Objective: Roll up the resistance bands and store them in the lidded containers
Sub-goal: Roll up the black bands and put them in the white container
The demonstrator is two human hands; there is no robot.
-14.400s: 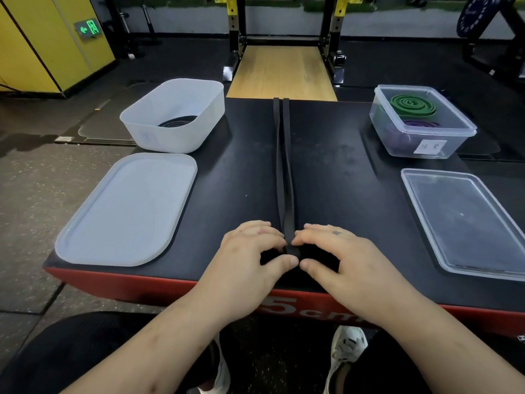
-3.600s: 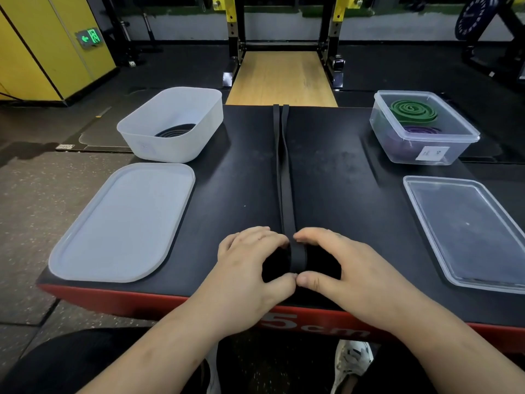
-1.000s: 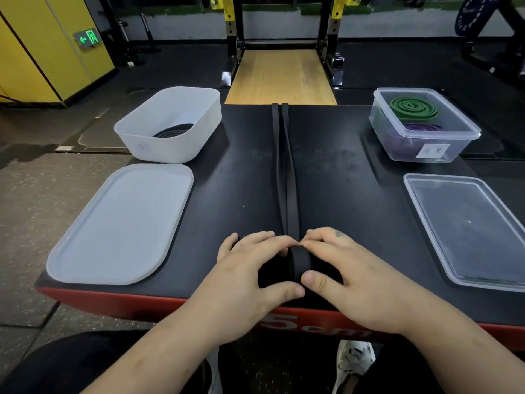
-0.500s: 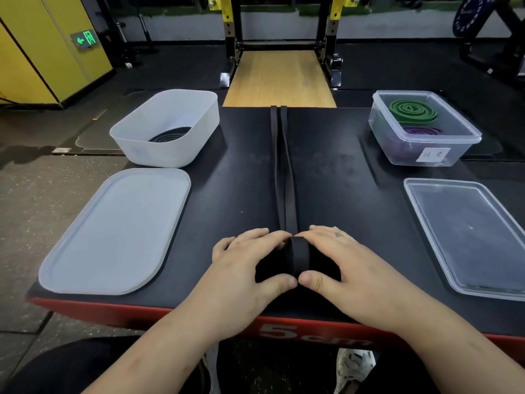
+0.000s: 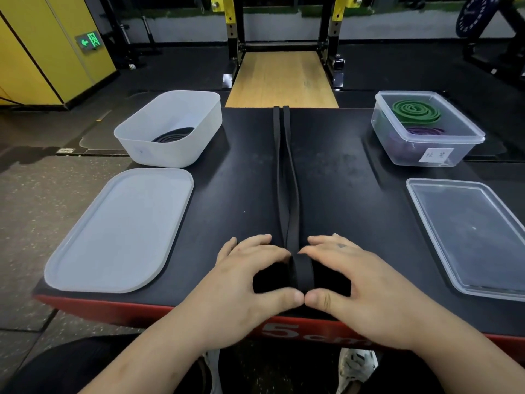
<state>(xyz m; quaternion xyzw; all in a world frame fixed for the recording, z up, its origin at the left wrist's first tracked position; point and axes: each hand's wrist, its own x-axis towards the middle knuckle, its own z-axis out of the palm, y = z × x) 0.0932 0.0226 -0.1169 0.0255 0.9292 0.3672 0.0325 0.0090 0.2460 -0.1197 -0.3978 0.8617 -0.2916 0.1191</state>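
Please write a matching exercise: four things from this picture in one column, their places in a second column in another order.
1 green band
2 half-rolled black band
3 white lid
4 clear lid

a near left of the platform
b in the clear tub
c between left hand and right hand
d near right

Pairs: 1-b, 2-c, 3-a, 4-d.

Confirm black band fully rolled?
Partly: left hand and right hand hold a small roll; the rest of the black band lies flat across the table.

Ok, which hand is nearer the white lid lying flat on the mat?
Left. The left hand grips the black band roll just right of the white lid; the right hand grips the roll's far side, farther away.
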